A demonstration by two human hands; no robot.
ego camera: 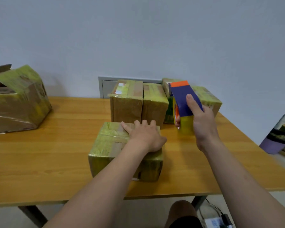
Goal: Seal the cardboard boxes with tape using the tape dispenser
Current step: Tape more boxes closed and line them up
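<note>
Left grip (pixel 143 135) flat on the middle cardboard box (pixel 112 145); tape dispenser (pixel 183 102) held up to its right.
An open-flapped box (pixel 18 102) overhangs the tabletop (pixel 56 162) at its left edge, with bare wood between it and the middle cardboard box, which sits back from the front edge. The left grip's fingers lie straight on its top. A row of taped boxes (pixel 127 102) stands just behind. The right grip (pixel 202 122) wraps round the tape dispenser, off the tabletop.

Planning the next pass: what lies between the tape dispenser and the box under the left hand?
Head view: only a bare strip of table between tape dispenser and box.
</note>
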